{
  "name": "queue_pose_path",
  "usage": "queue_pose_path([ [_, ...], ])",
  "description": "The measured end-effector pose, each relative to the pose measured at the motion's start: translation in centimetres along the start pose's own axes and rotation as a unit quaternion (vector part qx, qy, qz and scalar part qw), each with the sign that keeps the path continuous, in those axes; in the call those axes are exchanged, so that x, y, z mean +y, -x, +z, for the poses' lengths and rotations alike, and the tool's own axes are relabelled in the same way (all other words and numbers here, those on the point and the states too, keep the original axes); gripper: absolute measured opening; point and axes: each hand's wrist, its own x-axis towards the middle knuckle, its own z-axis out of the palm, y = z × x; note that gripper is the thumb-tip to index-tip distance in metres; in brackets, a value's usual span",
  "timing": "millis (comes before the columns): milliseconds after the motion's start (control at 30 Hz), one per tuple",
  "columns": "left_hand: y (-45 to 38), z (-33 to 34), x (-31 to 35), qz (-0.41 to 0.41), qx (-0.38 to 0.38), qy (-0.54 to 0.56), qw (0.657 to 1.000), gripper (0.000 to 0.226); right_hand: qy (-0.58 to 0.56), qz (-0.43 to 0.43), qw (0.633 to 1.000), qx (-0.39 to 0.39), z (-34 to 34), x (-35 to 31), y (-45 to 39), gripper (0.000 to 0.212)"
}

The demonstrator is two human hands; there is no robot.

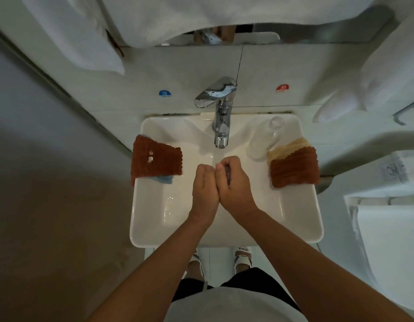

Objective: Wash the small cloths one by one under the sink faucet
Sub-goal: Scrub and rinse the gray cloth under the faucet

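We stand over the white rectangular ceramic sink [301,219] in the middle of the frame, both hands pressed together just below the spout of the chrome single-lever faucet [221,112]. Our left hand [204,185] is curled into a loose fist against our right hand [235,182], whose fingers fold round a small dark greyish cloth [228,174]; only a sliver of it shows between the fingers, so we judge that both hands are squeezing or rubbing it, though how much the left one grips we cannot tell. Whether water is running is hard to see.

The other small cloths wait on the sink rim: a rust-brown waffle-textured cloth [156,159] at centre left lies over a light blue cloth [164,179], its edge hanging past the rim, and at centre right another rust-brown cloth [293,169] lies on a pale cream cloth [287,147]. A clear glass tumbler [265,140] stands just beside that right-hand pile.

From here, the risks look plain to us. An elbow or wrist swinging right for the next cloth could knock the tumbler into the basin. The left brown cloth, overhanging, could slide to the floor if nudged. Wrung water may also splash the waiting piles, muddling washed with unwashed
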Motion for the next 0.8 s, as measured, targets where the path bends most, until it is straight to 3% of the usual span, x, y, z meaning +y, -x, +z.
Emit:
queue_pose_path([
  [167, -0.2, 0.1, 0.4, 0.029, -0.06, -0.024, 0.997, 0.03, 0.067, -0.011, 0.997, 0.032, 0.4, 0.8, -0.8, 0.029],
  [233, -0.7, 0.5, 0.4, 0.009, -0.053, -0.043, 0.998, 0.034, 0.117, -0.023, 0.992, 0.045, 0.4, 1.4, -1.1, 0.024],
  [300, -1.5, 0.9, 0.2, -0.036, -0.04, -0.027, 0.998, 0.04, 0.159, -0.009, 0.987, 0.001, 0.5, 1.9, -1.8, 0.02],
  [367, -2.2, 1.2, 0.3, -0.076, -0.031, -0.024, 0.996, 0.045, 0.117, 0.064, 0.991, -0.024, 0.7, 1.9, -2.0, 0.026],
  [433, -2.7, 1.2, 0.4, -0.107, -0.022, -0.014, 0.994, 0.045, 0.084, 0.091, 0.992, 0.023, 1.3, 2.6, -2.5, 0.04],
  [600, -3.4, 1.5, 0.3, -0.126, -0.022, -0.001, 0.992, 0.047, 0.03, 0.129, 0.99, 0.055, 2.3, 3.7, -3.3, 0.051],
  [700, -3.5, 1.6, 0.1, -0.093, -0.018, -0.02, 0.995, 0.049, 0.034, 0.119, 0.99, 0.068, 2.0, 3.3, -3.4, 0.053],
  [800, -3.6, 1.1, -0.4, 0.013, -0.026, -0.066, 0.997, 0.038, 0.038, 0.1, 0.994, 0.036, 0.9, 2.5, -3.3, 0.04],
])
